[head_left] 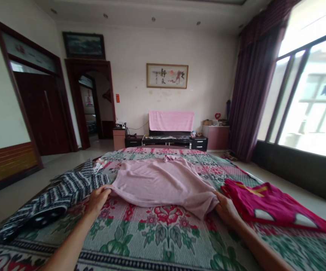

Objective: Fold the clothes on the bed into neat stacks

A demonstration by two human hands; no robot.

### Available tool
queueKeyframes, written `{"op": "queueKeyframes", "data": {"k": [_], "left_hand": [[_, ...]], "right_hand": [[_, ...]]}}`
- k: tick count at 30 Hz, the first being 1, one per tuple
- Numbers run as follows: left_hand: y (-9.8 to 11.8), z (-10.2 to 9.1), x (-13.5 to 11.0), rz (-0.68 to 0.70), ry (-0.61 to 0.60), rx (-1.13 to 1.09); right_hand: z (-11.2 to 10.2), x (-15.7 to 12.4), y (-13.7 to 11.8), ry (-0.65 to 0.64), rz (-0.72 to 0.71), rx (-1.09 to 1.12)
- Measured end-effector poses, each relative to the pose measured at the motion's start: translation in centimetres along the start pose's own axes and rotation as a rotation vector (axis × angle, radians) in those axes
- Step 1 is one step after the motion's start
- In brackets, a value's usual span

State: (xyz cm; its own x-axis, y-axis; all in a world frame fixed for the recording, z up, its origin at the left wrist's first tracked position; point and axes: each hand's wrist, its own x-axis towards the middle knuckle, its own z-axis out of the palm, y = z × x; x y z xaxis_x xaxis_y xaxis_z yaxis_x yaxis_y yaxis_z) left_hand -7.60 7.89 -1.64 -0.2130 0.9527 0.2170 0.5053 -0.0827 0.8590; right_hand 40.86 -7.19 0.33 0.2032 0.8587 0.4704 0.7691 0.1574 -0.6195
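A light pink garment (159,182) lies spread flat on a bed covered with a floral blanket (157,233). My left hand (97,199) is closed on the garment's near left corner. On the other side, my right hand (227,209) grips the near right corner of its hem. Both arms reach forward over the blanket, one on each side of the garment.
A black and white striped garment (58,195) lies bunched at the left of the bed. A bright magenta garment (272,207) lies at the right. Beyond the bed stand a low dark cabinet (165,142) with a pink cloth (171,120), doors at left, and purple curtains by windows at right.
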Motion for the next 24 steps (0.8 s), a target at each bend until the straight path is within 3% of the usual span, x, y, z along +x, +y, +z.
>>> {"op": "queueKeyframes", "data": {"k": [4, 9, 12, 17, 24], "left_hand": [[1.7, -1.9, -0.6, 0.004, -0.090, -0.063], [3.6, -4.2, -1.1, -0.049, -0.334, 0.028], [4.0, -5.8, -1.0, -0.046, -0.411, 0.071], [4.5, -7.9, -1.1, -0.062, -0.431, 0.153], [3.9, -8.2, -1.2, -0.177, -0.568, 0.305]], "right_hand": [[-0.8, 0.1, 0.3, 0.014, -0.019, -0.048], [-1.9, 0.3, 0.1, 0.014, -0.054, -0.115], [-2.3, 0.4, -0.5, -0.070, -0.075, -0.108], [-3.0, 0.7, -1.5, -0.256, -0.133, -0.055], [-3.9, 1.1, -2.3, -0.466, -0.076, -0.063]]}}
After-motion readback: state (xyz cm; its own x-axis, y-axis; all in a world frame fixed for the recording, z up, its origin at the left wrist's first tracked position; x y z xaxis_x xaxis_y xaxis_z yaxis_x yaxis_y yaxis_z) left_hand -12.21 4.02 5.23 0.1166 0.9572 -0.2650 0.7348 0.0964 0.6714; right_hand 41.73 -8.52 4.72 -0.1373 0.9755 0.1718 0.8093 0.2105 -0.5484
